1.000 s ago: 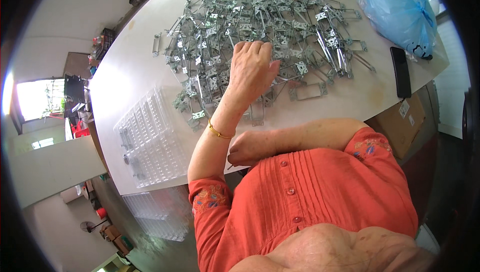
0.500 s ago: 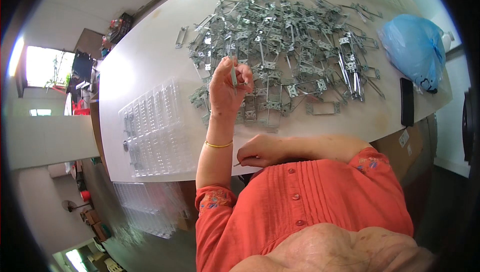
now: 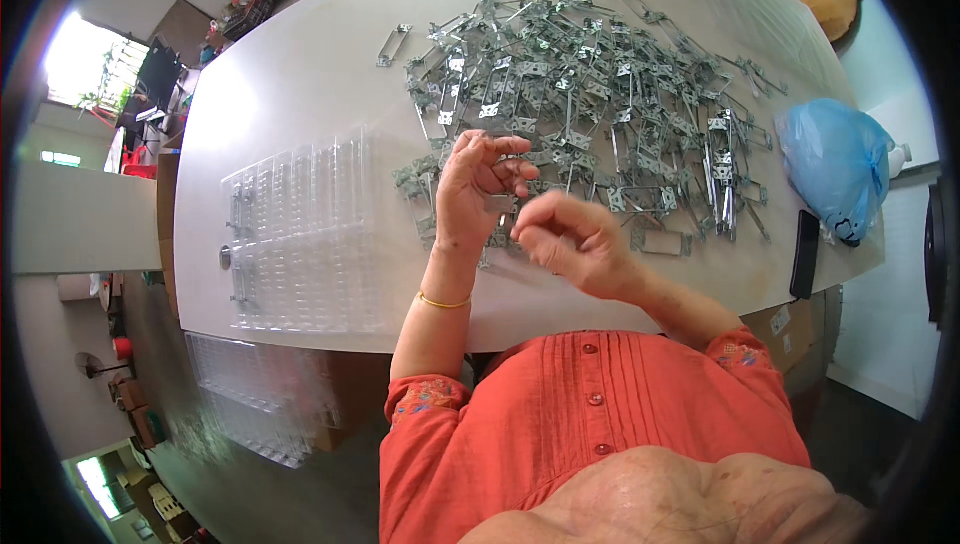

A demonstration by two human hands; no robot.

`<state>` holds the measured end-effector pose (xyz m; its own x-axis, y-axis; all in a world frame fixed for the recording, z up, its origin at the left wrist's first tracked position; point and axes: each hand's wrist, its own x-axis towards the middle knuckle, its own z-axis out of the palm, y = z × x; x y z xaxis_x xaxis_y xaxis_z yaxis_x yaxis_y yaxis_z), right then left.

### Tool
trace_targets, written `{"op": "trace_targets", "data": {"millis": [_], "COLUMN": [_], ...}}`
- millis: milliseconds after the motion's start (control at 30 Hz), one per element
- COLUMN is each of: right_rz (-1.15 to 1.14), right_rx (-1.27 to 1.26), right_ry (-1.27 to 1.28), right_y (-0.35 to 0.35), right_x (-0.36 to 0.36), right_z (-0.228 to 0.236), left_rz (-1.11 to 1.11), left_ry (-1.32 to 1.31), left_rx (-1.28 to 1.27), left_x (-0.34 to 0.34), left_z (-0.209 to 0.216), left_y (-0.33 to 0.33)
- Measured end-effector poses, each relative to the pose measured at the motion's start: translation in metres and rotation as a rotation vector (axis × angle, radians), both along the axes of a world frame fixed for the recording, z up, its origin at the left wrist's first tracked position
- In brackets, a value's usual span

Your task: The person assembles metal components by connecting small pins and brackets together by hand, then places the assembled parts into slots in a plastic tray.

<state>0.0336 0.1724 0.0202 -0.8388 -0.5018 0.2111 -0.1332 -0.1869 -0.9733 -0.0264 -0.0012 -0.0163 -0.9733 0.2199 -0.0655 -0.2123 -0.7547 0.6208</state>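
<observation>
A big heap of small metal brackets (image 3: 590, 104) covers the far half of the white table (image 3: 300, 84). My left hand (image 3: 470, 189) is raised over the heap's near edge, fingers curled around a small metal bracket (image 3: 500, 202). My right hand (image 3: 570, 239) is lifted just beside it, its fingertips pinched together at the same bracket. A gold bangle (image 3: 443, 301) rings my left wrist.
A clear plastic compartment tray (image 3: 300, 234) lies on the table to the left, with more clear trays (image 3: 260, 394) stacked below the table edge. A blue plastic bag (image 3: 835, 164) and a black phone (image 3: 805, 254) sit at the right. One loose bracket (image 3: 393, 44) lies apart, far left of the heap.
My left hand picked a bracket from the heap and lifted it. My right hand rose from the table edge near my chest and came up to meet the left.
</observation>
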Motion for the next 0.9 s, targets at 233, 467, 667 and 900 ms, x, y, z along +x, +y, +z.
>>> {"op": "trace_targets", "data": {"millis": [233,467,667,900], "right_rz": [-0.451,-0.562,-0.569,-0.582], "right_rx": [0.231,0.345,0.367,0.458], "right_ry": [0.363,0.542,0.513,0.563], "right_y": [0.003,-0.004,-0.004,-0.001], "right_x": [-0.045,-0.057,-0.06,-0.058], "right_z": [0.015,0.009,0.004,0.005], "left_rz": [-0.012,0.115,0.136,0.24], "left_ry": [0.014,0.217,0.291,0.341], "left_rx": [-0.125,-0.263,-0.389,-0.575], "left_x": [0.007,0.011,0.012,0.015], "left_z": [0.0,-0.009,-0.009,-0.002], "left_y": [-0.007,-0.004,-0.003,0.002]}}
